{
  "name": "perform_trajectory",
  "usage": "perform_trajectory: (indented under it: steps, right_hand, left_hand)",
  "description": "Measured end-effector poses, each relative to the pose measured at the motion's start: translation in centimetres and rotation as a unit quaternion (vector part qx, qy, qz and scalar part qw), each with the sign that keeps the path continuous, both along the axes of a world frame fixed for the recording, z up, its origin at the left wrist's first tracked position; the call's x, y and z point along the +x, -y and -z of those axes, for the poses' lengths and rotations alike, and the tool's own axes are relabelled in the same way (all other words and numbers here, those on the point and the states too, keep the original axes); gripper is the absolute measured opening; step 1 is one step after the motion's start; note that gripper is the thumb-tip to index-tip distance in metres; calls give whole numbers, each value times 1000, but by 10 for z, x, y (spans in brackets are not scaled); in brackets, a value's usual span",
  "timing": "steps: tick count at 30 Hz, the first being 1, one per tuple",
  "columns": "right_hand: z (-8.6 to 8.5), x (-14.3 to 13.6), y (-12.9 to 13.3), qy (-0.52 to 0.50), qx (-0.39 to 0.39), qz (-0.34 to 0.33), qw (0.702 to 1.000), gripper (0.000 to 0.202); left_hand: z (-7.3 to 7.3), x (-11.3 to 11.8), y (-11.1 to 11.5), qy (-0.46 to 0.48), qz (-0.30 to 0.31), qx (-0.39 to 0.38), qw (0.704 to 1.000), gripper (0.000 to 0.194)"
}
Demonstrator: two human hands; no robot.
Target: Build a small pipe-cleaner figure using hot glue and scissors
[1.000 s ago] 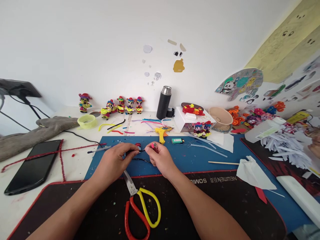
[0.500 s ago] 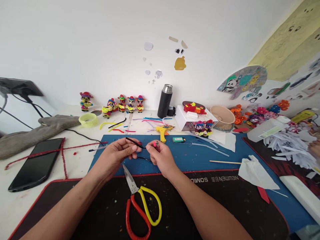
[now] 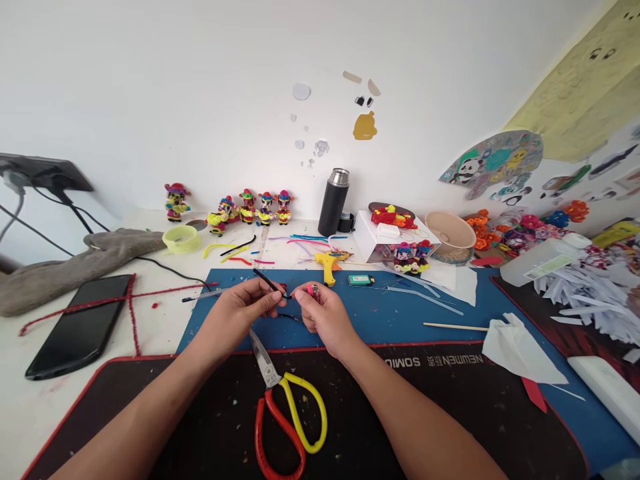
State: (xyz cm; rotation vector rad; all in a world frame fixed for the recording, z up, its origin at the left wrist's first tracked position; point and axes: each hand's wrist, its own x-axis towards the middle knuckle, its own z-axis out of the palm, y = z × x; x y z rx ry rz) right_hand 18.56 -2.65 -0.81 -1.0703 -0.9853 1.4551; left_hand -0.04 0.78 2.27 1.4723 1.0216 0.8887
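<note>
My left hand (image 3: 253, 303) pinches a black pipe cleaner (image 3: 265, 279), which slants down toward my right hand (image 3: 323, 310). The right fingers close around a pink lighter (image 3: 313, 289) with its metal top showing, and the right thumb and forefinger meet at the thin end of the black piece. Whether they grip that end is too small to tell. Below both hands, scissors with one red and one yellow handle (image 3: 287, 400) lie on the dark mat, blades pointing away from me. Another short dark strand (image 3: 290, 317) rests on the blue mat under my hands.
Beyond my hands are a yellow glue gun (image 3: 327, 265), a green-labelled box (image 3: 360, 280) and a black flask (image 3: 334, 202). Several small figures (image 3: 265, 208) stand along the wall. A phone (image 3: 80, 327) with red fuzzy stems across it lies left; white tissue (image 3: 523, 350) lies right.
The view has turned slightly left, so everything sits a little further right. My hands keep their hold, and the black piece's right end now sits in a slightly different position between the fingers.
</note>
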Motion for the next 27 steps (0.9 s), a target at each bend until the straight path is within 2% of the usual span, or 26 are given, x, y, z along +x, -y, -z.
perform_trajectory:
  steps: [10,27]
  right_hand:
    - [-2,-1,1,-33,-32,-42,998,44]
    - [-3,0,1,-37,-42,-44,997,51]
  left_hand:
    - [-2,0,2,-13,12,25,1000,43]
    - [3,0,0,45,-16,-24,999,40]
